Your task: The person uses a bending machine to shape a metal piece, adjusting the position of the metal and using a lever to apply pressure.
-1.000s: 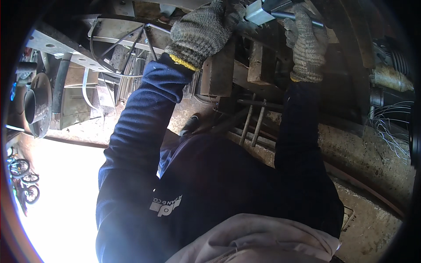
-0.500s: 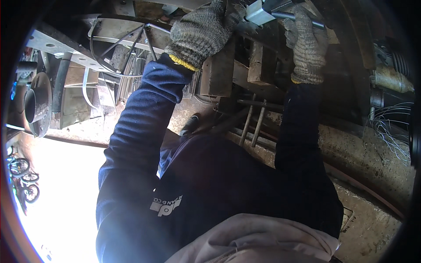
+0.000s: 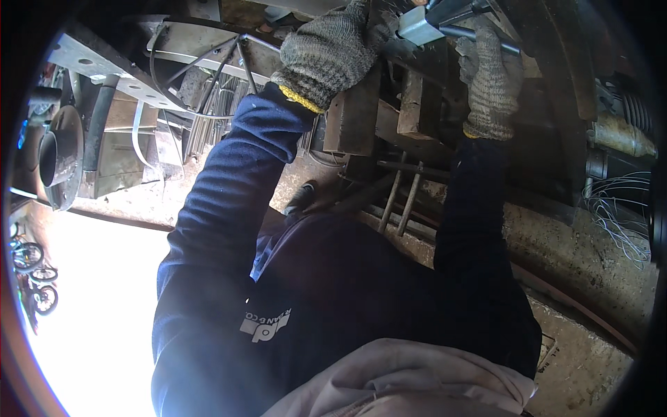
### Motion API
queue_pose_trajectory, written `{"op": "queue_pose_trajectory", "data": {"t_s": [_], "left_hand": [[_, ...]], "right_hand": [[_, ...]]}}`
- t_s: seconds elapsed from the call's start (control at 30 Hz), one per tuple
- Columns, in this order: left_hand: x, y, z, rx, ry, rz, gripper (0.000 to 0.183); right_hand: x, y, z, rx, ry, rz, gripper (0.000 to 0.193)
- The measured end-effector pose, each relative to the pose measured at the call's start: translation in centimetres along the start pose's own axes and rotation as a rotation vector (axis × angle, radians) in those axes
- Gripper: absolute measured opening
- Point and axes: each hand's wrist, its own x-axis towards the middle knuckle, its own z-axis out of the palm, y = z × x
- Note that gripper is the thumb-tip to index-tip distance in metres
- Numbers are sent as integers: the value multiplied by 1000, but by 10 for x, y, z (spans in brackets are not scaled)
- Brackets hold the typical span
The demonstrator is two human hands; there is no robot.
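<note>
Both my hands wear grey knit gloves and reach up from dark blue sleeves toward the top of the head view. My left hand (image 3: 326, 55) is curled with its fingers at the left end of a grey metal bracket (image 3: 419, 28). My right hand (image 3: 490, 87) is closed around a dark steel rod (image 3: 511, 48) that runs out from that bracket to the right. Rusty steel blocks (image 3: 354, 121) stand just below and between the two hands. The bracket's upper part is cut off by the picture's edge.
Thin steel bars (image 3: 399, 201) lean below the blocks. A tangle of light wire (image 3: 618, 215) lies at the right on a rough concrete ledge (image 3: 577, 257). At left are a perforated metal rail (image 3: 87, 62), a round dark pipe mouth (image 3: 55, 153) and bicycles (image 3: 28, 278) in bright light.
</note>
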Motion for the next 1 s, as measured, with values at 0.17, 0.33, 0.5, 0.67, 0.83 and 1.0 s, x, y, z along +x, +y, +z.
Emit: {"op": "queue_pose_trajectory", "data": {"t_s": [0.17, 0.33, 0.5, 0.67, 0.83, 1.0], "left_hand": [[-4, -9, 0, -31, 27, 45, 48], [-2, -5, -1, 1, 55, 86, 46], [1, 1, -3, -27, -27, 21, 45], [0, -9, -2, 32, 87, 151, 48], [4, 2, -10, -35, -135, -40, 52], [-1, -7, -1, -55, -7, 56, 52]], "right_hand": [[4, 11, 3, -61, 69, -17, 41], [-4, 12, 3, 16, 24, -8, 42], [-11, 1, 6, -33, 63, 5, 40], [-15, 2, 11, -33, 74, 15, 39], [-16, 1, 12, -26, 91, -17, 39], [-12, 2, 14, 47, 109, -70, 39]]}}
